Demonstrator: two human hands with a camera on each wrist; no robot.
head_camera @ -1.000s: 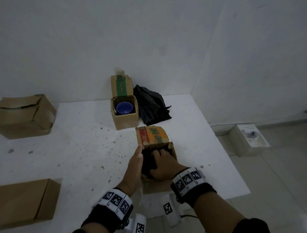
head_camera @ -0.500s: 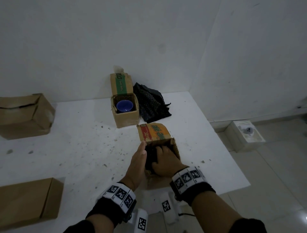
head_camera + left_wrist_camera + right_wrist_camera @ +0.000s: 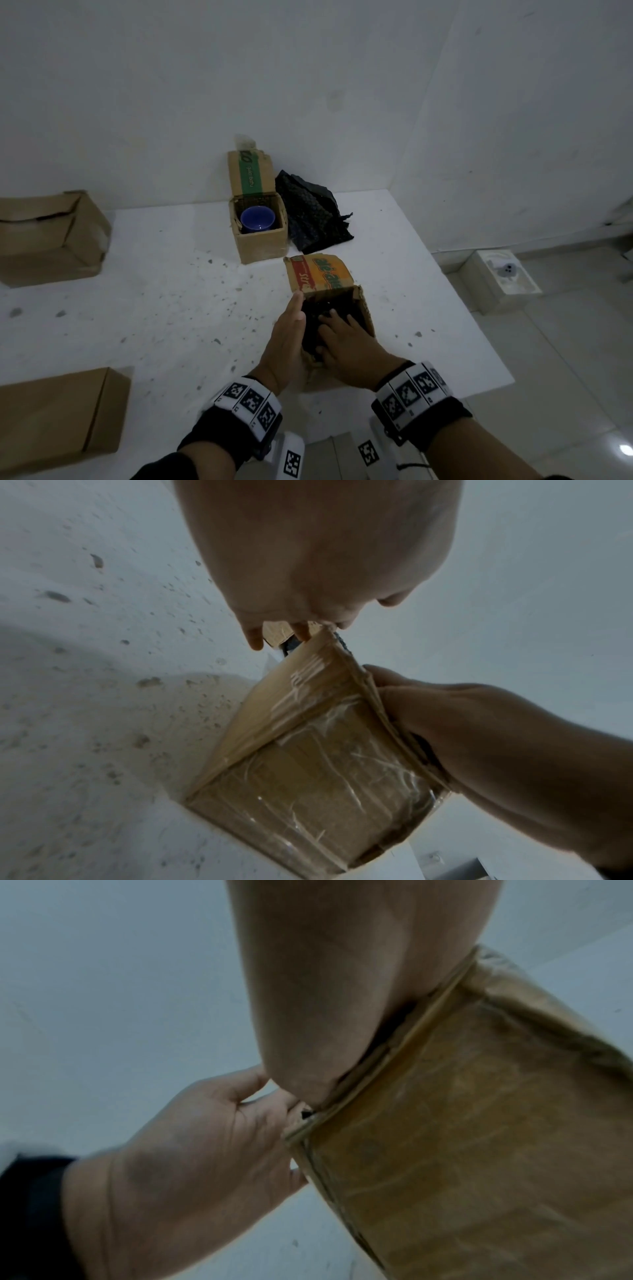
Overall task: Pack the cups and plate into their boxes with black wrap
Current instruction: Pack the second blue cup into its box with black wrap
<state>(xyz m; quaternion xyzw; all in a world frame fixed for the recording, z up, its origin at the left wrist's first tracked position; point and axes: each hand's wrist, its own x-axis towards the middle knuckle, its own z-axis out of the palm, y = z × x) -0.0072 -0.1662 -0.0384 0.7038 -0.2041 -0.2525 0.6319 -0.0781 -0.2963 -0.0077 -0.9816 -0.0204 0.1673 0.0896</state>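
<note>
A small cardboard box point(image 3: 365, 310) with an orange and red flap point(image 3: 322, 274) stands open near the table's front edge. Black wrap point(image 3: 313, 308) fills it, and what lies under the wrap is hidden. My right hand point(image 3: 346, 346) reaches into the box from above and presses its fingers down on the wrap. My left hand point(image 3: 287, 335) lies with straight fingers along the box's left wall. The wrist views show the taped box point(image 3: 308, 791) point(image 3: 479, 1137) between both hands. A blue cup point(image 3: 257, 219) sits uncovered in a second open box point(image 3: 262, 246) farther back.
A loose heap of black wrap point(image 3: 311, 216) lies right of the far box. Two larger cardboard boxes point(image 3: 48, 240) point(image 3: 58, 418) sit at the table's left. The table ends just right of my hands. A white box point(image 3: 503, 274) rests on the floor there.
My right hand has pushed a little deeper into the box on the wrap. My left hand has stayed against the box's left wall. The box has barely moved.
</note>
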